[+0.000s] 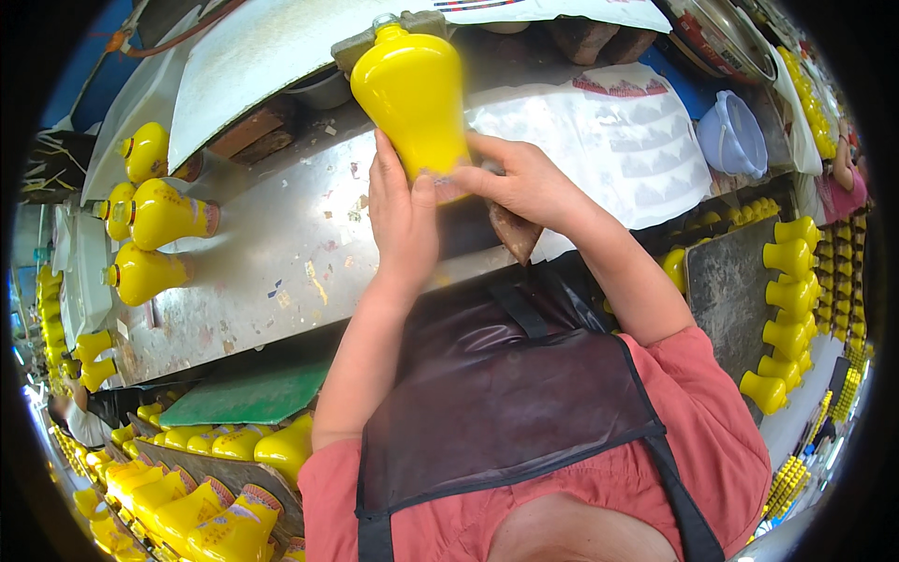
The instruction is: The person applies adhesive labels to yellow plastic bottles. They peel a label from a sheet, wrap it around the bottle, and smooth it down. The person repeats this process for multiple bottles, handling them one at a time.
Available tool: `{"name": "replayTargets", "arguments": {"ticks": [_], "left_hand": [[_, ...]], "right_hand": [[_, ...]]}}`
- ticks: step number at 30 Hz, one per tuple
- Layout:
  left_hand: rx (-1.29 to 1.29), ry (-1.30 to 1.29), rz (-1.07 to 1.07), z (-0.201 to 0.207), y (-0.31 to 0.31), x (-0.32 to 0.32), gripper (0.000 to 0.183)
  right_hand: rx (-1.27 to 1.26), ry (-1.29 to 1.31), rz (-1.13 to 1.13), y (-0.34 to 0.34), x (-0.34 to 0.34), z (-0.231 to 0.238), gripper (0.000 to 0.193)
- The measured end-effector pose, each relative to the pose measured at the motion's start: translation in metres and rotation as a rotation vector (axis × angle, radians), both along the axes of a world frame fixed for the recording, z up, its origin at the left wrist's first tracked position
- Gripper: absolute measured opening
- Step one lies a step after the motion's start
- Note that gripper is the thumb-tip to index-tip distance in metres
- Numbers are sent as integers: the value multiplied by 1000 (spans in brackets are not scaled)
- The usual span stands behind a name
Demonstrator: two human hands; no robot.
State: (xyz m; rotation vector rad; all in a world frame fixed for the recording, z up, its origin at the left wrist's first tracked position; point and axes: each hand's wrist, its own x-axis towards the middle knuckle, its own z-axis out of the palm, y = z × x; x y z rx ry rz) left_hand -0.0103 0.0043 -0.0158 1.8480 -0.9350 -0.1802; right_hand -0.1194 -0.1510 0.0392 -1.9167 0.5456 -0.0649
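A glossy yellow bottle [409, 89], broad at the shoulder and narrow lower down, lies with its glass mouth pointing away from me, against a grey notched block [351, 49]. My left hand [403, 211] presses along the left of its lower end, fingers stretched up the side and thumb at the front. From the right, my right hand [524, 183] grips the same end, its thumb on a patterned band [448, 187] near the base. The right fingers are partly hidden behind the bottle. A brown wedge-shaped piece [513, 234] sits below my right hand.
Several yellow bottles [173, 215] stand at the metal table's left end. White sheets with printed cut-outs [646, 140] lie to the right, beside a pale blue bucket [730, 136]. More decorated bottles [225, 525] fill racks at lower left, and others line a board [735, 290] at right.
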Motion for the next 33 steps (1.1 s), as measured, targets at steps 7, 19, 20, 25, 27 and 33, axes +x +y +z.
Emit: {"name": "replayTargets", "arguments": {"ticks": [7, 19, 20, 25, 27, 33], "left_hand": [[34, -12, -6, 7, -1, -1, 77], [-96, 277, 53, 16, 0, -11, 82], [-79, 252, 36, 14, 0, -7, 77], [-1, 10, 11, 1, 1, -1, 71], [22, -38, 26, -1, 0, -3, 72], [59, -58, 17, 0, 0, -4, 74]], "right_hand": [[-97, -24, 6, 4, -1, -6, 54], [72, -159, 12, -2, -5, -11, 49], [92, -169, 10, -2, -4, -12, 51], [17, -131, -12, 3, -2, -16, 56], [-20, -158, -11, 4, -1, -17, 57], [-54, -154, -4, 4, -2, -19, 57]]}}
